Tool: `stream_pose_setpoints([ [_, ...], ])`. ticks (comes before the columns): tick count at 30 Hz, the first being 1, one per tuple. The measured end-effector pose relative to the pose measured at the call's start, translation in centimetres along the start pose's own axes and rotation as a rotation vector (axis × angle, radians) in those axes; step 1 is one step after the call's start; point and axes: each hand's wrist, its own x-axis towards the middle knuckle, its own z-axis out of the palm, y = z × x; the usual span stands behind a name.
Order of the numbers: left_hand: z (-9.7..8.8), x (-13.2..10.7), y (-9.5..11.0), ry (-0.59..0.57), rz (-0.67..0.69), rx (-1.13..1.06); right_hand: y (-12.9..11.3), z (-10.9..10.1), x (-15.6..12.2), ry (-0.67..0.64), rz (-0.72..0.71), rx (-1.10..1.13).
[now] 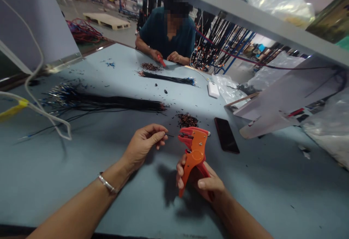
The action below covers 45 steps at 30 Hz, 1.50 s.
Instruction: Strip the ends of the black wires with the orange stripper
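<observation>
My right hand (200, 182) grips the handles of an orange wire stripper (194, 150), its jaws pointing up and left. My left hand (145, 144) is pinched on a thin dark wire (169, 135) whose tip pokes out toward the stripper's jaws, a short gap away. Just beyond the jaws lies a small heap of stripped insulation bits (187, 120). A long bundle of black wires (109, 104) stretches across the blue table (81, 166) to the left of that heap.
A black phone (226, 134) lies right of the stripper, a white device (213, 89) farther back. Across the table a person in a dark shirt (166, 31) works beside another wire bundle (169, 79). White cables (35, 104) loop at left; plastic bags and a tilted board (286, 97) crowd the right.
</observation>
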Motion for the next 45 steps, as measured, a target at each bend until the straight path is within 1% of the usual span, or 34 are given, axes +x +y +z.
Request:
stream_pose_setpoints([
  [2, -0.03, 0.04, 0.05, 0.005, -0.012, -0.038, 0.07, -0.07, -0.02, 0.005, -0.002, 0.005],
  [8, -0.04, -0.13, 0.37, -0.002, -0.073, -0.122, 0.11, -0.07, 0.15, 0.022, 0.054, -0.056],
  [15, 0.07, -0.15, 0.22, -0.064, -0.084, -0.083, 0.24, 0.06, 0.19, 0.014, 0.048, -0.083],
  [24, 0.01, -0.03, -0.03, -0.125, -0.008, 0.110, 0.26, 0.06, 0.24, 0.016, 0.040, -0.108],
  [27, 0.00, -0.13, 0.02, -0.142, 0.035, 0.128, 0.18, 0.12, 0.22, 0.018, 0.042, -0.104],
  [31, -0.01, -0.31, 0.12, -0.156, 0.051, 0.155, 0.04, 0.22, 0.14, 0.029, 0.059, -0.126],
  [35, 0.12, -0.35, 0.16, -0.148, 0.064, 0.180, -0.01, 0.23, 0.15, 0.041, 0.070, -0.135],
  [40, 0.37, -0.41, 0.21, -0.106, 0.063, 0.144, -0.11, 0.22, 0.21, 0.023, 0.060, -0.161],
  [45, 0.47, -0.56, 0.45, -0.117, 0.056, 0.173, -0.04, 0.15, 0.24, 0.011, 0.054, -0.159],
])
